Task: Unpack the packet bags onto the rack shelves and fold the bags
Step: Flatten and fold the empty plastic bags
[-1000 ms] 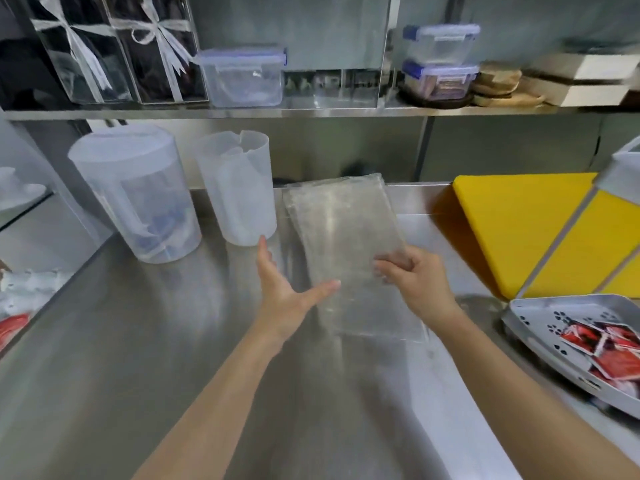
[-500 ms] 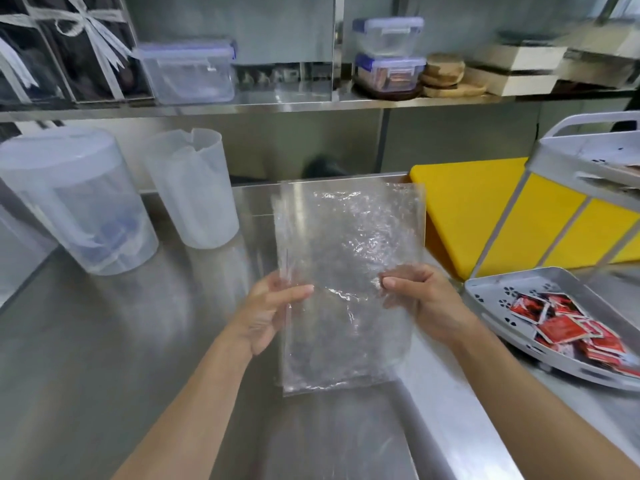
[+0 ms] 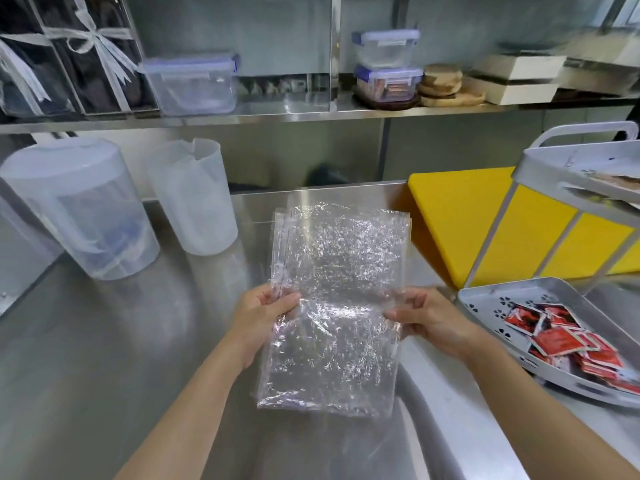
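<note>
the left hand [image 3: 266, 306] and the right hand [image 3: 424, 315] each pinch a side of the clear bag [image 3: 332, 261]. a second ago it lay flat on the tabletop [image 3: 104, 341]; now it is up in the air. it looks empty, so folding likely comes next.

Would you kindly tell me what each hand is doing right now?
Left hand: pinching the clear plastic bag's left edge.
Right hand: gripping its right edge.

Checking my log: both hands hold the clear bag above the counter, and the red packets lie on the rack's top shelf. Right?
No: the head view shows the red packets on the rack's bottom shelf, not the top. The left hand and right hand hold the clear bag above the counter.
</note>
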